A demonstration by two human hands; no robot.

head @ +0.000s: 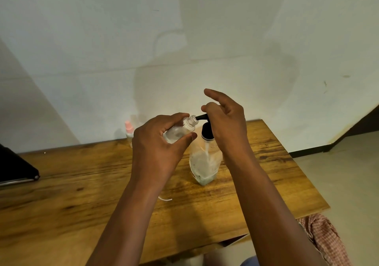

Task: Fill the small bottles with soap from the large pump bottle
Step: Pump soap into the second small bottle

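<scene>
Item 1, nearest me: checked pink cloth (326, 239) at lower right, below the counter edge. Item 2: wooden counter (86, 194), grain running left to right, filling the lower half of my view. Item 3: thin white strip (165, 198) lying flat on the counter, partly hidden by my left forearm; I cannot tell what it is. Item 4: dark flat object (14, 167) at the left edge, only partly in view. Item 5: large pump bottle (205, 163), clear, standing upright on the counter at centre, with pale soap low inside and a black pump head. Item 6: my left hand (158, 144), its grip curled around 1 small clear bottle (181, 131), held tilted above the counter with its open mouth touching the tip of the black spout (201, 117). Item 7: my right hand (225, 120) on top of the pump head; its grip is partly curled over the pump with the index finger raised, and the contact itself is hidden beneath the palm. Item 8: small bottle with a pink cap (129, 130), standing near the back of the counter, beside the wall, left of my hands. Item 9: pale wall (184, 40) behind everything.
</scene>
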